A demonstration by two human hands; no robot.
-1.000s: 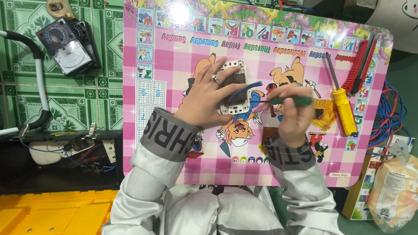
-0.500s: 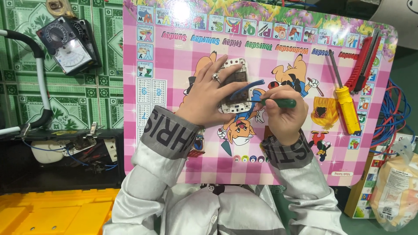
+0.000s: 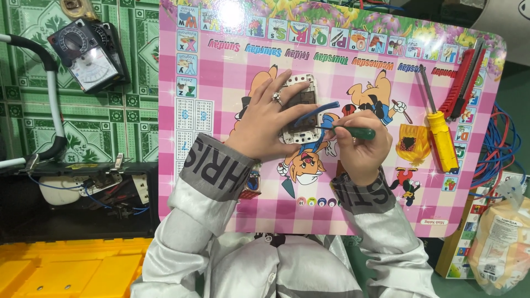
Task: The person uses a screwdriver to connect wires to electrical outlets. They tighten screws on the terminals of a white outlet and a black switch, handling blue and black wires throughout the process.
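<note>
From the head view, the left hand presses flat on the white rectangular plastic switch plate mid-bench, while the right hand, just right of it, grips a green-handled screwdriver lying crosswise, tip pointing left into the plate beside a blue wire.

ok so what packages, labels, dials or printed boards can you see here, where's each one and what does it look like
Printed board: under both hands, centre; pink checked rectangle with cartoon animals and picture tiles along its edges.
Meter: top left on the green patterned surface; black case, pale dial face.
Bag: bottom right corner; clear plastic pouch with orange and white print.
Small carton: bottom right, beside the bag; colourful picture squares.
</note>
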